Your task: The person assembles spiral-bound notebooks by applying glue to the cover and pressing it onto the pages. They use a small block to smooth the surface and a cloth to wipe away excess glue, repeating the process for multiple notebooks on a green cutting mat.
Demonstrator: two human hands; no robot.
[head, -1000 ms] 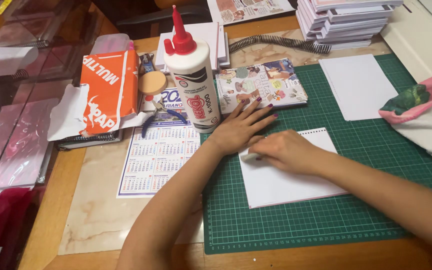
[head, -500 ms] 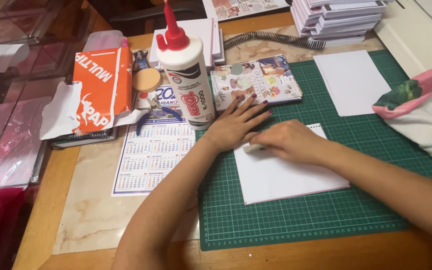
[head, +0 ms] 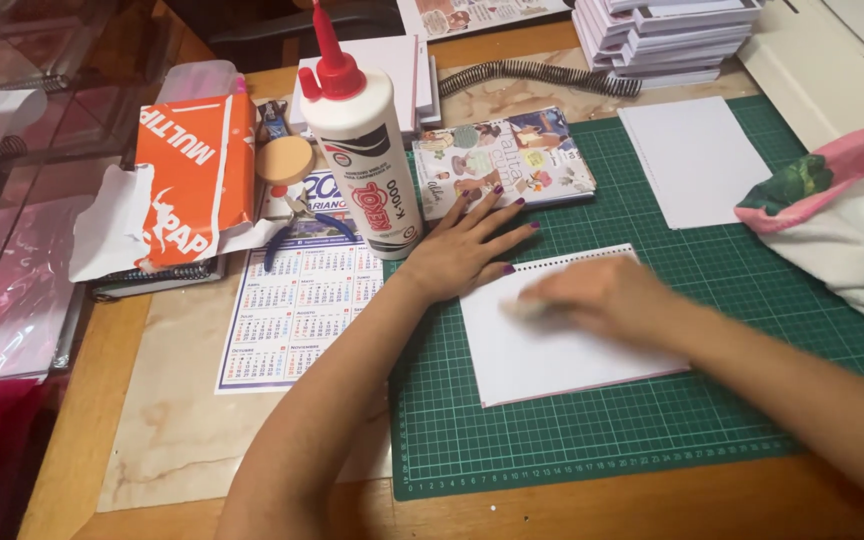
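Left hand (head: 464, 252) lies flat w/ fingers spread, palm down, pinning the top-left corner of the sheet (head: 562, 345) to the mat (head: 592, 440). Right hand (head: 607, 295) rests on the sheet's upper middle, blurred; looks pressed flat w/ fingers together, but can't tell if it pinches anything small under the fingertips. Sheet sits near the mat's centre, white, w/ 1 row of punched holes along its top edge. Long axis runs left-right, tilted slightly so the right end sits higher; punched edge faces away from the person, toward the cover (head: 502, 160), which lies just beyond the left fingertips. Judging by looks: sheet is light, thin card or a few stacked pages, fairly stiff but easy to crease, and prob. slides readily on the smooth mat, hence the flat hold. Best grip would be by a free edge or corner, e.g. bottom-right, not the punched strip, which could tear. Glue bottle (head: 360, 150) stands upright just left of the left wrist, at the mat's edge. Pliers (head: 297, 225) lie on the calendar (head: 292, 310). 2nd blank sheet (head: 692, 160) lies apart, upper right. Coil (head: 542, 75) lies beyond the mat.
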